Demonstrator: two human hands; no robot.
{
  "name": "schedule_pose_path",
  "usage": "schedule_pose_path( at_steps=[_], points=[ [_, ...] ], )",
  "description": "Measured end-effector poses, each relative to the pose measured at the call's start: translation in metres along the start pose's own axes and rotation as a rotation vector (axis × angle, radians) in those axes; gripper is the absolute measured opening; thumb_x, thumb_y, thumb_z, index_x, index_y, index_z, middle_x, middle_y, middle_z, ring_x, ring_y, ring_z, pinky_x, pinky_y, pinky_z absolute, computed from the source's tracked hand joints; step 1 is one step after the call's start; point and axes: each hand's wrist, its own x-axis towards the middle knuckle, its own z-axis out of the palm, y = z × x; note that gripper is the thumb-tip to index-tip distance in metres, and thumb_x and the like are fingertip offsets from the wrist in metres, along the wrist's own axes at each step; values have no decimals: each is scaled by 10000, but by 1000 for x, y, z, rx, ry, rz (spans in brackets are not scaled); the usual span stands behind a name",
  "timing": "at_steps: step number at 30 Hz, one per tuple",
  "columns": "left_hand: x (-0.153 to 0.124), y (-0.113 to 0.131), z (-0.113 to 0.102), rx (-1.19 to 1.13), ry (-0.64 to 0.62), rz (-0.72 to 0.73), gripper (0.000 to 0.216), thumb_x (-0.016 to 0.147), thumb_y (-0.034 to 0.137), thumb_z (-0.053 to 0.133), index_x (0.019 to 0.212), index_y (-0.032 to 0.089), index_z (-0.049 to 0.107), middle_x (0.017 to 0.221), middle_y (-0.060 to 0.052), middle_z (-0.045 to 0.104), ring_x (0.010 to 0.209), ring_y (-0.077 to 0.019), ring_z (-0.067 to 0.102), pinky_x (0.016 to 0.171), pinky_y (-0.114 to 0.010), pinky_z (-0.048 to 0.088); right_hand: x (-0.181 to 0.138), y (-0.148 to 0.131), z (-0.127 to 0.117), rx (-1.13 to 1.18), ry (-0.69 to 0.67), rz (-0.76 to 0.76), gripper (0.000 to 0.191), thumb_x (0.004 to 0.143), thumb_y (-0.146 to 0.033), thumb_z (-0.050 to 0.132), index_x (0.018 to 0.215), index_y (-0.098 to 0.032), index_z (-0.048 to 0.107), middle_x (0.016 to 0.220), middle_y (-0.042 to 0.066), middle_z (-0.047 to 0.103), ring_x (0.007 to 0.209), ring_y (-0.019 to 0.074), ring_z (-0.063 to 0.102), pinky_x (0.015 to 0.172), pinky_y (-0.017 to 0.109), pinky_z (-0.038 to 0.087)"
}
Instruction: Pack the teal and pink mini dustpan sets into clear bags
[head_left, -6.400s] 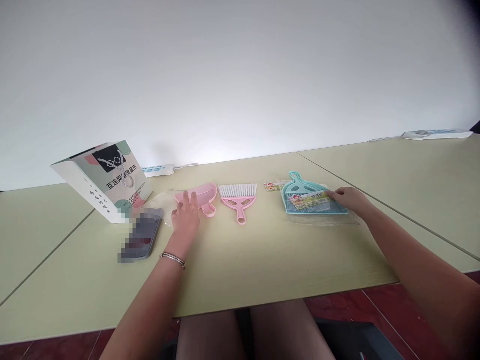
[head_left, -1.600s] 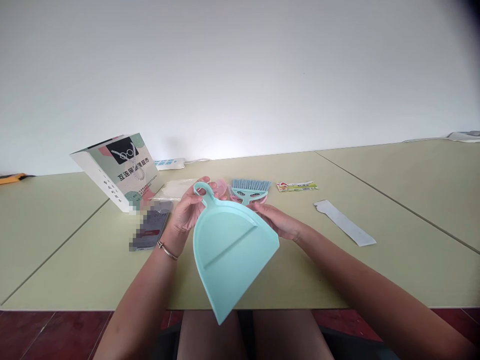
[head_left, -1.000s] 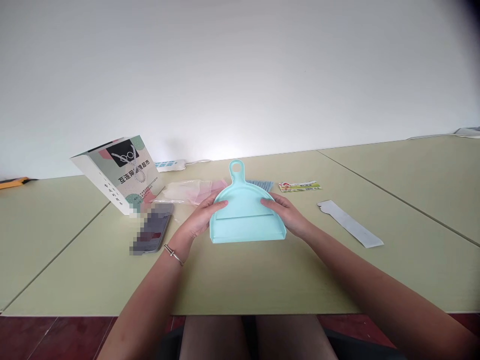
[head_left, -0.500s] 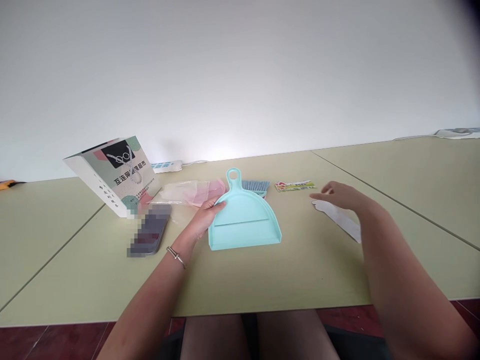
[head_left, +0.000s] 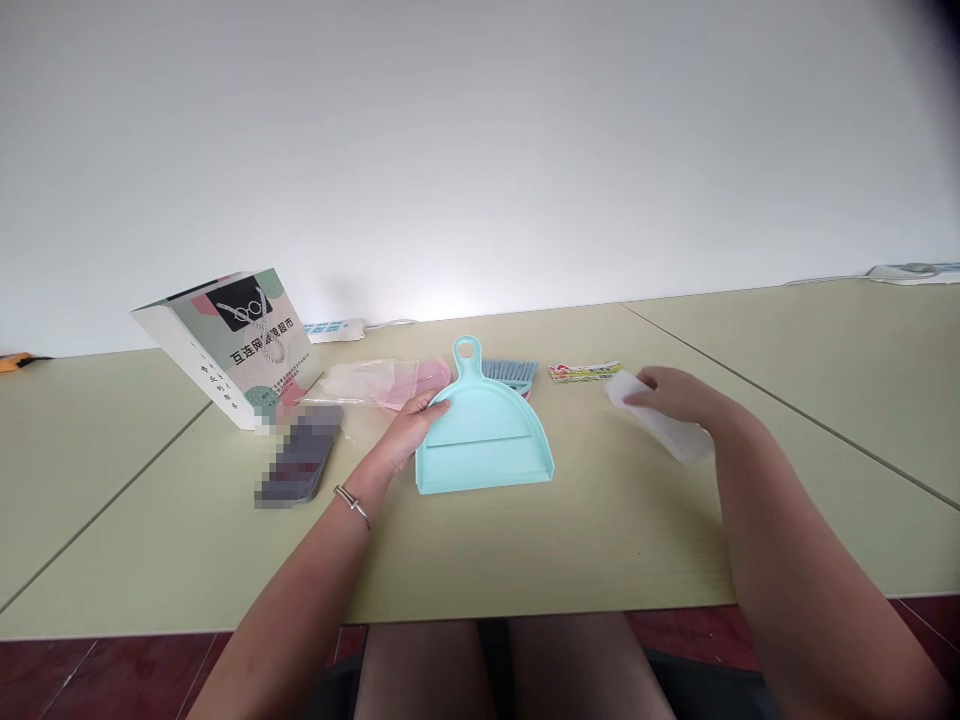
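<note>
My left hand (head_left: 415, 430) grips the left edge of a mint-green dustpan (head_left: 480, 425), thumb on top, the pan's handle pointing away from me. Behind the dustpan lies a small brush (head_left: 511, 374) with blue-grey bristles, partly hidden by it. On the right, my right hand (head_left: 664, 392) is closed on the far end of a thin white folded tissue (head_left: 664, 428), pinched between thumb and fingers. The tissue's near end slants back under my wrist. Just beyond it lies a yellow-green printed card (head_left: 586, 372).
A paper shopping bag (head_left: 240, 345) with a rope handle leans at the left. In front of it lies a phone (head_left: 300, 455), partly pixelated. Clear plastic wrap and a pink item (head_left: 420, 380) lie left of the dustpan. A power strip (head_left: 337, 330) sits by the wall.
My right hand has taken hold of the tissue, which was lying on the table, and shifted it slightly left and away. The dustpan's front edge has moved slightly.
</note>
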Motion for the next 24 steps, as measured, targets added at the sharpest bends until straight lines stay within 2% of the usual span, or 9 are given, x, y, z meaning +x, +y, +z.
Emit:
schedule_pose_path(
  at_steps=[3, 6, 10, 13, 16, 19, 20, 22, 24],
  points=[
    [0, -1, 0, 12, 12, -3, 456, 635, 394, 740, 1056, 229, 684, 975, -28, 714, 880, -210, 631, 793, -322, 460, -6, -25, 8, 58, 224, -91, 133, 785, -349, 480, 807, -227, 530, 816, 63, 603, 723, 225, 558, 576, 322, 410],
    [1, -2, 0, 13, 0, -11, 444, 638, 396, 736, 1045, 223, 691, 952, -27, 718, 850, -204, 633, 778, -317, 460, -4, -35, 20, 56, 266, -167, 190, 816, -251, 386, 895, -217, 555, 876, 91, 610, 778, 235, 567, 610, 321, 414],
    [3, -5, -1, 17, -35, -5, 463, 649, 400, 729, 1078, 233, 680, 934, -21, 721, 826, -196, 634, 773, -315, 461, 11, -20, 32, -43, 294, -79, 294, 805, -192, 370, 1012, -171, 577, 1036, 156, 593, 936, 294, 555, 716, 377, 431],
    [5, -6, -2, 35, -34, 2, 483, 648, 409, 728, 1092, 227, 674, 940, -29, 720, 843, -206, 636, 787, -328, 463, 21, -12, 43, -83, 449, -55, 425, 804, -279, 462, 1193, -117, 513, 1159, 225, 526, 1067, 365, 493, 806, 462, 423],
    [4, -5, -2, 51, -18, 0, 500, 648, 420, 725, 1101, 215, 667, 971, -42, 716, 887, -225, 635, 813, -344, 461, 20, -26, 61, -80, 590, -346, 504, 807, -343, 525, 1273, -156, 479, 1249, 211, 486, 1153, 372, 445, 877, 514, 402],
    [1, -2, -1, 49, -19, -5, 526, 655, 415, 723, 1133, 207, 651, 1023, -52, 707, 940, -236, 626, 841, -345, 454, 10, -55, 83, -160, 518, -804, 361, 858, -327, 498, 1198, -236, 576, 1332, 137, 484, 1224, 328, 422, 979, 516, 350],
    [1, -1, 0, 45, -20, -7, 535, 656, 412, 724, 1144, 208, 645, 1031, -52, 705, 947, -236, 623, 845, -344, 452, 6, -64, 89, -197, 474, -907, 318, 879, -307, 470, 1159, -248, 608, 1347, 116, 489, 1240, 314, 419, 1004, 510, 331],
    [0, 0, 1, 33, -19, -13, 544, 653, 405, 725, 1155, 213, 640, 1026, -47, 706, 941, -233, 621, 842, -342, 448, 2, -75, 98, -241, 412, -1009, 301, 912, -256, 405, 1089, -248, 648, 1332, 90, 524, 1245, 281, 437, 1030, 478, 319],
    [0, 0, 2, 21, -17, -15, 538, 647, 397, 727, 1145, 211, 645, 1004, -44, 709, 919, -228, 621, 828, -338, 447, 1, -78, 101, -245, 394, -1020, 313, 919, -219, 373, 1030, -246, 665, 1247, 80, 595, 1202, 252, 491, 1019, 447, 343]
  ],
)
